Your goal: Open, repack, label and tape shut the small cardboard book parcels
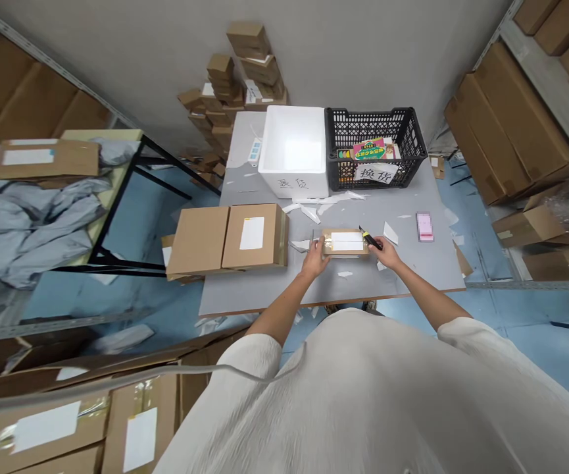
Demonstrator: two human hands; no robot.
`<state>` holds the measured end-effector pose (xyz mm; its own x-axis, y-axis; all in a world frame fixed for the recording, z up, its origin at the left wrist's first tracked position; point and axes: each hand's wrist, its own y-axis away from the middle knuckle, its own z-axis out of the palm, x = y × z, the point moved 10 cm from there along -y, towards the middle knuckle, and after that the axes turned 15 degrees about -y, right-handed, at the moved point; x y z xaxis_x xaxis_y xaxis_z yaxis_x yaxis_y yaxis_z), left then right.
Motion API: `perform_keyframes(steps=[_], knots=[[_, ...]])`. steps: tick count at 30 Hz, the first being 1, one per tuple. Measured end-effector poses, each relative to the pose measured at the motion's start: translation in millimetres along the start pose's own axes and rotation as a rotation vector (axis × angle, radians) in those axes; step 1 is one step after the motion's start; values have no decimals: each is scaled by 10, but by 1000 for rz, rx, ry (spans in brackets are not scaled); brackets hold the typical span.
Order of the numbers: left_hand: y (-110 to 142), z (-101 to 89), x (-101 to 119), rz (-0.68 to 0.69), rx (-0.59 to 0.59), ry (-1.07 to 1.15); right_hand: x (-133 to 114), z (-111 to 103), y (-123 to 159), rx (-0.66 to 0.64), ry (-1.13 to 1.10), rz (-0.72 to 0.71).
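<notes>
A small cardboard box (347, 252) lies on the grey table (254, 289) in front of me, with a white label (346, 241) and shiny clear tape on its top. Around its left end, my left hand (315, 258) is closed, fingers along the edge. My right hand (387, 253) grips a black and yellow utility knife (371, 239) at the box's right end. The knife's blade points up and to the left, over the top right corner of the box. Torn white paper scraps (310, 213) lie around the box.
Behind stand a white foam bin (294, 174) and a black plastic crate (377, 174) holding colourful packs. Two larger cardboard boxes (252, 235) sit at the left. A pink-screened phone (425, 226) lies at the right. Small boxes (259, 66) are stacked against the wall; grey parcels (32, 217) fill a side table.
</notes>
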<state>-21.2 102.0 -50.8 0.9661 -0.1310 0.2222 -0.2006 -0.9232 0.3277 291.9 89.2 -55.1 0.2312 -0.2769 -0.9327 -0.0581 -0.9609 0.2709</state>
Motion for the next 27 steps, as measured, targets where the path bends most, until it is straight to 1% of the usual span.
perform_keyframes(steps=[3,6,9,14,18,22,24,27], knots=[[-36,63,67,42,-9,76,37,72,31,-25,-11,36],[-77,84,106,42,-5,100,23,90,43,-33,-14,46],[-114,96,127,26,-19,99,-40,16,24,10,-18,30],[-189,107,180,5,-66,158,-65,-199,-38,85,-13,30],[-266,180,213,-31,-110,243,18,-301,-68,133,-44,32],[-326,274,188,-92,-82,351,92,-285,-86,145,-88,16],[-335,327,187,-84,-70,399,128,-273,-92,143,-99,10],[-310,426,163,-66,-82,426,220,-276,-87,138,-98,22]])
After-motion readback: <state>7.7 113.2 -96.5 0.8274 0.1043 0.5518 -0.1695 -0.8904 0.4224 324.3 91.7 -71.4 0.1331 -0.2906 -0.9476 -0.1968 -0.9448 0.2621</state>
